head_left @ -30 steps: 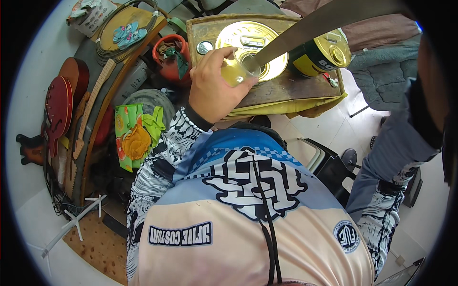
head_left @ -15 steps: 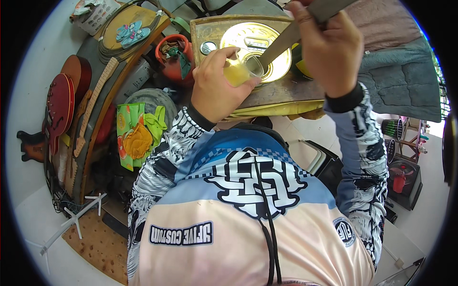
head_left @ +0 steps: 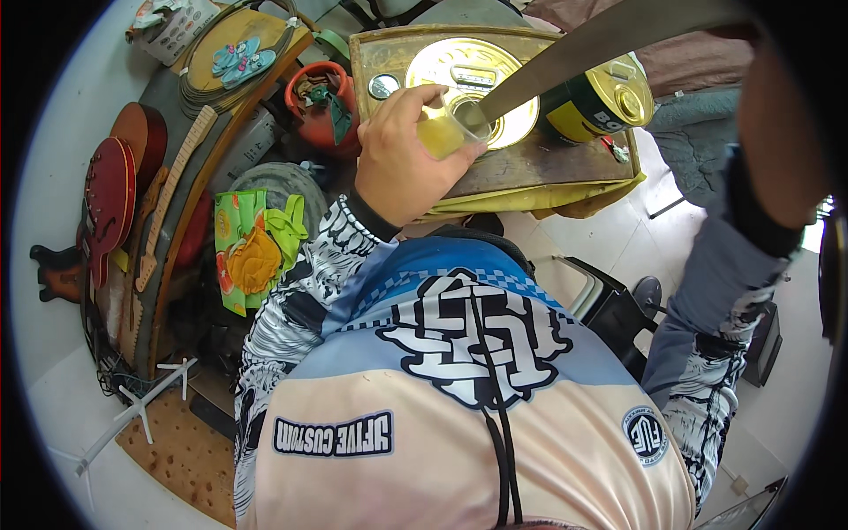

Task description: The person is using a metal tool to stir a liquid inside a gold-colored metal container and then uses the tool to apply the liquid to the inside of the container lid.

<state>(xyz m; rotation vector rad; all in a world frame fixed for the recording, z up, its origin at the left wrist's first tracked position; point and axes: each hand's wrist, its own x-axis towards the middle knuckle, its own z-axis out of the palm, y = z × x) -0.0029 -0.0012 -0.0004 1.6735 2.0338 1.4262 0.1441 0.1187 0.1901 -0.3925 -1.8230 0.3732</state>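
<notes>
My left hand (head_left: 406, 159) is closed around a small clear cup (head_left: 439, 134) with pale yellow liquid in it, tilted over the wooden table. One end of a long flat metal strip (head_left: 601, 51) reaches the cup's mouth, and the strip slants up to the right. At its far end is my right hand (head_left: 782, 132), raised at the upper right and closed on the strip; its fingers are mostly hidden. Behind the cup sits a large round can (head_left: 433, 66) with a shiny gold lid. A dark green and yellow can (head_left: 587, 106) stands to its right, partly under the strip.
The wooden table (head_left: 521, 172) has a yellow cloth (head_left: 583, 199) along its near edge. A small round silver-rimmed lid (head_left: 383, 86) lies at its left. Left of it are a red pot (head_left: 320, 110), a green bag (head_left: 237, 225) and guitars (head_left: 115, 199). A black chair (head_left: 605, 309) stands at the right.
My right hand has moved right and upward toward the strip's far end, uncovering the green and yellow can. My left hand and the cup stay nearly in place.
</notes>
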